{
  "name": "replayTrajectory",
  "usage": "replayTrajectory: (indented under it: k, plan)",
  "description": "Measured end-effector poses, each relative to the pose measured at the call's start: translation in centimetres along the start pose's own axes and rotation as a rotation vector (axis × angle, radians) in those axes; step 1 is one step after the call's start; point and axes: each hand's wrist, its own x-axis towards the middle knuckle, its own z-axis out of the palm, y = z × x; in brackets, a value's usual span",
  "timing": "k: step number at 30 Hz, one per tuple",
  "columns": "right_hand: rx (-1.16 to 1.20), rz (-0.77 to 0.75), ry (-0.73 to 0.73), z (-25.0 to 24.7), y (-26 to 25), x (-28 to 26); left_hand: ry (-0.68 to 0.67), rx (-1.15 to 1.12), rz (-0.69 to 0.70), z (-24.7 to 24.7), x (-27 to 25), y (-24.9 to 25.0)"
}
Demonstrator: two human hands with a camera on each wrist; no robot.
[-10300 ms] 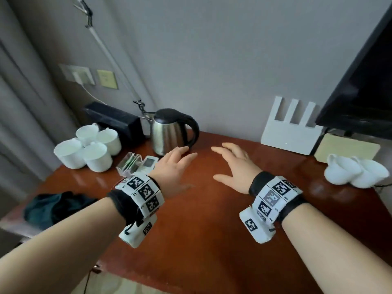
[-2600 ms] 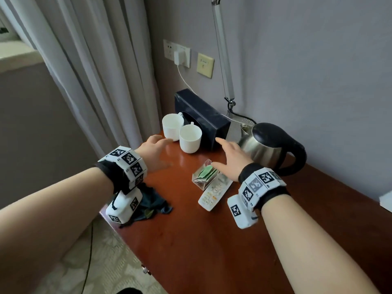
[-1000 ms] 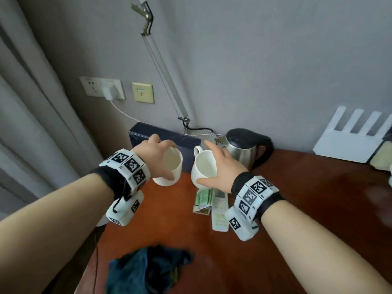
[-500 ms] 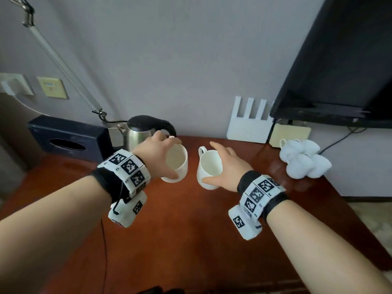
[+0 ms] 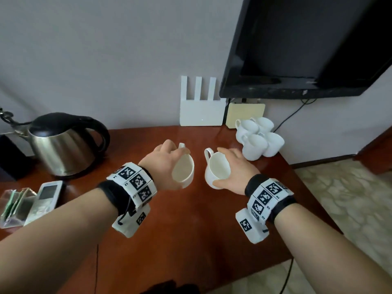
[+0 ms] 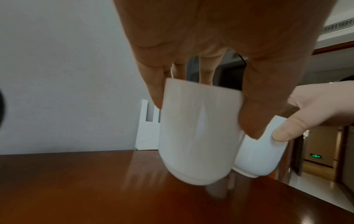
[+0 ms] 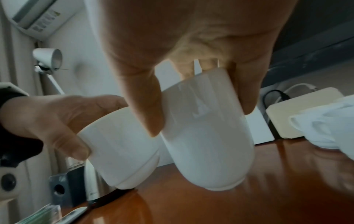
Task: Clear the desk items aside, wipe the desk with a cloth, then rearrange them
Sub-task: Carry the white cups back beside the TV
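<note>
Held above a glossy reddish-brown wooden desk: two plain white ceramic cups, side by side, clear of the surface. Left cup clamped from above at the rim by the left hand, thumb and fingers curled round the wall; right cup gripped likewise by the right hand. Handles pointing away toward the wall. At the desk's far right corner, four matching white cups, close together. At left, stainless-steel kettle with black lid and handle; white remote control beside a clear plastic holder of green sachets, partly cut off by the frame edge. Against the wall, white three-antenna router and cream box under a black television. No readable brand or lettering; remote screen too blurred to read.
</note>
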Motion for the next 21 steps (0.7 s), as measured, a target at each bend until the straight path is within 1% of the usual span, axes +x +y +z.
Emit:
replayTrajectory:
  k: [5, 8, 10, 14, 18, 21]
  plan:
    - [-0.046, 0.042, -0.021, -2.2, 5.2, 2.1, -0.043, -0.022, 0.006, 0.8, 5.4, 2.7]
    - [-0.026, 0.085, -0.035, -3.0, 8.9, 2.9, -0.091, -0.045, -0.022, 2.2, 7.7, 4.9]
    - [-0.028, 0.084, -0.053, -3.5, 11.6, 3.3, -0.119, -0.042, -0.046, 3.4, 9.3, 6.6]
    - [-0.050, 0.065, -0.109, -4.6, 18.2, 3.9, -0.158, -0.059, -0.133, 6.4, 12.3, 11.1]
    - [-0.060, 0.032, -0.167, -6.2, 25.0, 5.2, -0.167, -0.095, -0.257, 9.7, 14.9, 16.5]
    - [-0.078, 0.021, -0.193, -6.6, 28.9, 6.4, -0.177, -0.101, -0.330, 11.5, 16.8, 20.0]
